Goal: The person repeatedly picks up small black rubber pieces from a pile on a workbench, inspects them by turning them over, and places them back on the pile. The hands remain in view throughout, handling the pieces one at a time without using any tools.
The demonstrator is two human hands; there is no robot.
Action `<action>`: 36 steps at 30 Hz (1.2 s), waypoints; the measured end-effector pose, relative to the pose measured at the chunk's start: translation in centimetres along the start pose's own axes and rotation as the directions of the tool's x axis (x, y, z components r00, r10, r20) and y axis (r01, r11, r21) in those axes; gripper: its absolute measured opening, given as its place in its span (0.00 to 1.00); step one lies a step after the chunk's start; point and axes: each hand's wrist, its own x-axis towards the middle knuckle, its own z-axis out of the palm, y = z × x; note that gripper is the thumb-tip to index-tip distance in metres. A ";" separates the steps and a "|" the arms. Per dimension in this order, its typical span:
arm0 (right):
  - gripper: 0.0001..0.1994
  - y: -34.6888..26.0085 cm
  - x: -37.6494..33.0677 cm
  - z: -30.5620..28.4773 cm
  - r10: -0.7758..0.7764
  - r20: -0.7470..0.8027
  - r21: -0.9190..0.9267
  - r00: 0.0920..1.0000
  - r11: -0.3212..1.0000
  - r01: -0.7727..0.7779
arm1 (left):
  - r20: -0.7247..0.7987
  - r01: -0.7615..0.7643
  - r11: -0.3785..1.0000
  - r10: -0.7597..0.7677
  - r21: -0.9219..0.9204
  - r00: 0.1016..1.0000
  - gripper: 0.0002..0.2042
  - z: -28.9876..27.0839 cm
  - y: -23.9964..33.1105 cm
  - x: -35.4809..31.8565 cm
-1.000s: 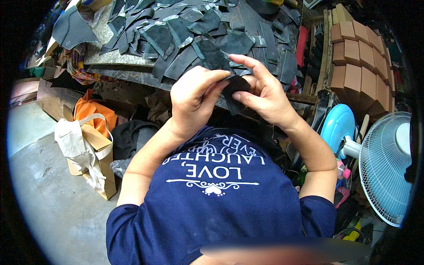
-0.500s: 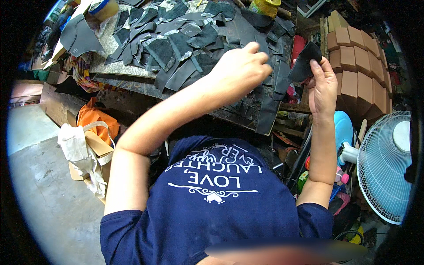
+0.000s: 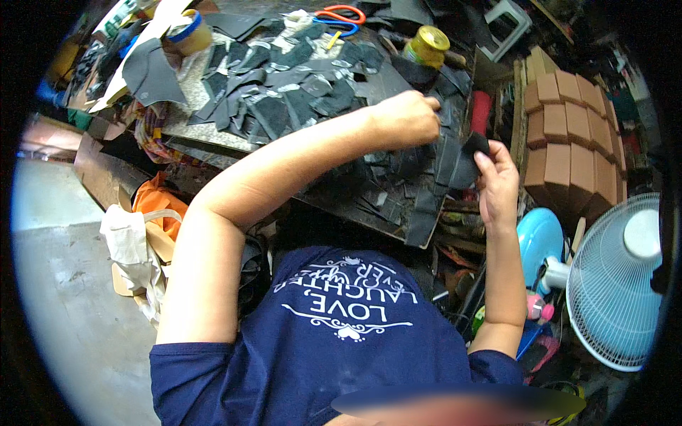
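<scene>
My right hand (image 3: 500,186) pinches a black, leather-like piece (image 3: 467,165) between thumb and fingers, at the right edge of the worktable. Out over the table reaches my left hand (image 3: 406,122), curled closed with its knuckles up. Whatever its fingers may hold is hidden from view. Beneath and beyond it, many cut black pieces (image 3: 273,117) lie overlapping across the tabletop. More dark scraps and strips (image 3: 424,209) cover the near right corner.
Scissors with orange and blue handles (image 3: 339,21), a yellow jar (image 3: 428,46) and a blue-rimmed tub (image 3: 190,34) stand or lie on the table. Stacked brown boxes (image 3: 572,138) and a fan (image 3: 618,280) are at right. A white bag (image 3: 128,238) lies at left.
My right hand has come left and lower with the black piece, closer to the table edge. My left hand has dropped slightly. The view has shifted, bringing the scissors into sight.
</scene>
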 end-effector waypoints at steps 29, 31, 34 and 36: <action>0.06 -0.3 -1.2 3.7 -0.012 -0.031 -0.121 0.999 0.993 0.008 | 0.259 0.090 -0.274 -0.684 -0.958 0.681 0.10 -4.7 2.8 -6.6; 0.05 -0.5 -1.2 4.4 -0.086 0.041 -0.109 0.995 0.990 0.090 | 0.175 0.018 -0.217 -0.734 -0.976 0.657 0.10 -4.5 3.8 -7.1; 0.05 -1.0 -1.2 4.9 0.013 0.043 -0.105 0.999 0.994 -0.008 | 0.175 0.023 -0.205 -0.763 -0.978 0.622 0.11 -4.2 5.0 -7.8; 0.06 -1.1 -1.3 5.2 -0.041 0.133 -0.063 0.990 0.997 0.050 | 0.187 0.034 -0.206 -0.788 -0.978 0.587 0.12 -4.0 5.5 -8.1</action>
